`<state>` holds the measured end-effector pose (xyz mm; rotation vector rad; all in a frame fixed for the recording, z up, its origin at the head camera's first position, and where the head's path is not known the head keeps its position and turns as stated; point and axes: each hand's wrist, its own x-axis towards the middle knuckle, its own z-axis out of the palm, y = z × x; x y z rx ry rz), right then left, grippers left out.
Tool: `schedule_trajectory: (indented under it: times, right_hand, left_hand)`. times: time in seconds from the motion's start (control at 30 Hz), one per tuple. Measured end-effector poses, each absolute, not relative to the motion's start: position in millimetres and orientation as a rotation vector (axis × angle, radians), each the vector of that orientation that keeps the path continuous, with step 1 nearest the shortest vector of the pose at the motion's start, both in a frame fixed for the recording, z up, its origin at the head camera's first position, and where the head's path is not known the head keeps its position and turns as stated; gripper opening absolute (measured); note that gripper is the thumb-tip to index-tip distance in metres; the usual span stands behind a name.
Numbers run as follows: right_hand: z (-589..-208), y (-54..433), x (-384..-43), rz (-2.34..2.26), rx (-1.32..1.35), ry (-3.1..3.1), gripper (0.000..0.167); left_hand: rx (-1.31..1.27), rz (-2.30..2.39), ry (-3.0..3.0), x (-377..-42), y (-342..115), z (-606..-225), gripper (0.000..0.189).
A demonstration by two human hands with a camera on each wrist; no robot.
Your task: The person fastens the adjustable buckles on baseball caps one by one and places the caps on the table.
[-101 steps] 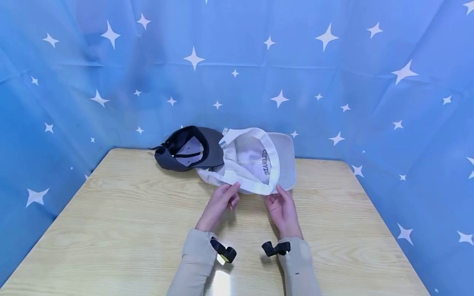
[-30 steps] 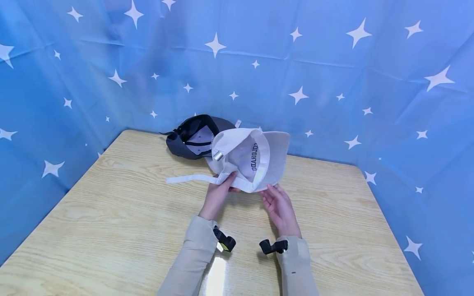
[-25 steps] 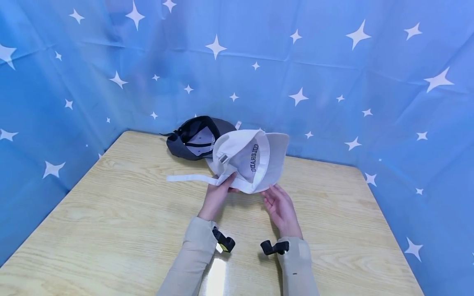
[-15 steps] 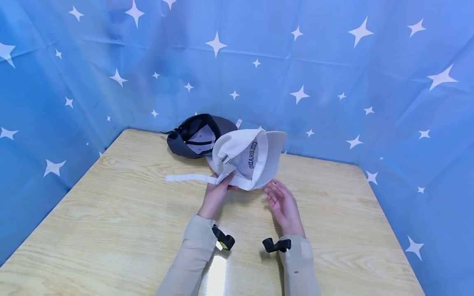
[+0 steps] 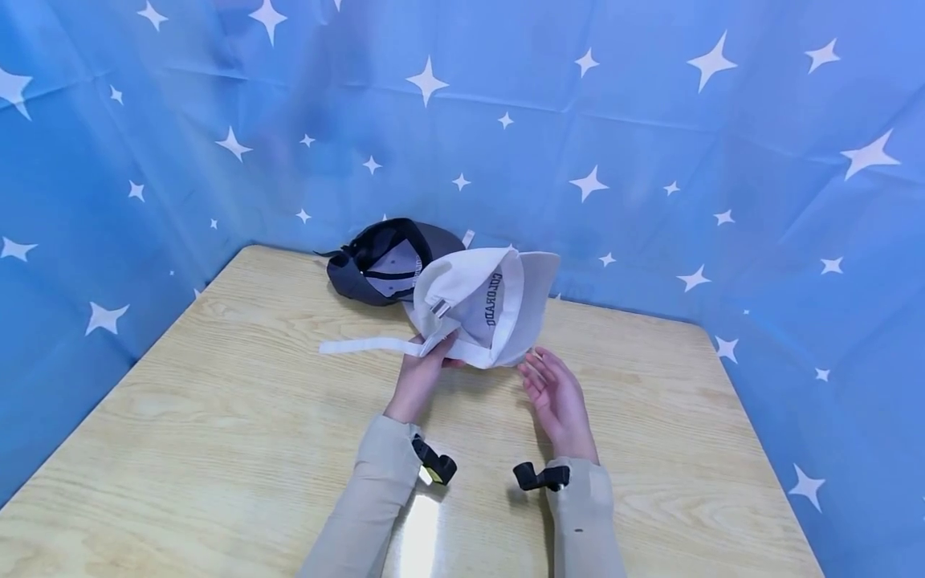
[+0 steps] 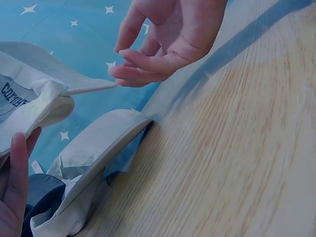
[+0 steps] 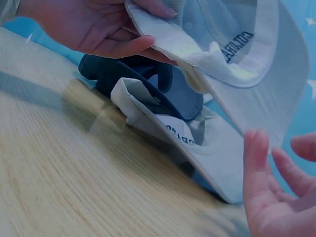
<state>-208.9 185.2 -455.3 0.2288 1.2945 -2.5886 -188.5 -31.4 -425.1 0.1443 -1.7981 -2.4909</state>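
Note:
My left hand (image 5: 421, 373) pinches the near rim of a white baseball cap (image 5: 531, 301), thumb on top. Its opening faces me, with the brim toward the right and COLORADO reversed inside. A loose strap (image 5: 364, 345) sticks out left past the hand, and a metal buckle shows at the back. My right hand (image 5: 560, 401) is beside the brim's near corner, fingers loosely bent and holding nothing. Under the held cap, a second pale cap (image 7: 222, 163) lies on the table in the right wrist view; the held cap mostly hides it in the head view.
A dark grey cap (image 5: 354, 277) lies at the back left, opening up, overlapped by the pale caps. The wooden table (image 5: 217, 417) meets a blue star-patterned curtain (image 5: 650, 104) along its back edge.
Compared with the oldest frame, a white cap with a loose strap is now in the left hand, tilted over the pile. The right hand has slipped from the brim slightly rightward.

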Motion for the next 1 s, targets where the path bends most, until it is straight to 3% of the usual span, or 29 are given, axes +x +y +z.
schedule_trajectory:
  times: [0.4,0.6,0.8,1.0]
  right_hand:
    - [-440,189,-205,-2.636,0.094,1.235,0.041]
    - [-427,188,-204,-2.65,-0.214,1.189,0.042]
    - [-422,188,-203,-2.725,-0.313,1.08,0.036]
    - [-418,191,-199,-2.755,-0.232,1.164,0.034]
  left_hand:
    - [0.063,-2.346,-1.883,-185,-39,-416,0.028]
    - [-0.144,-1.701,-2.107,-191,-40,-427,0.008]
    - [-0.297,-1.342,-2.176,-193,-35,-427,0.041]
    - [-0.319,-1.259,-2.244,-193,-31,-426,0.046]
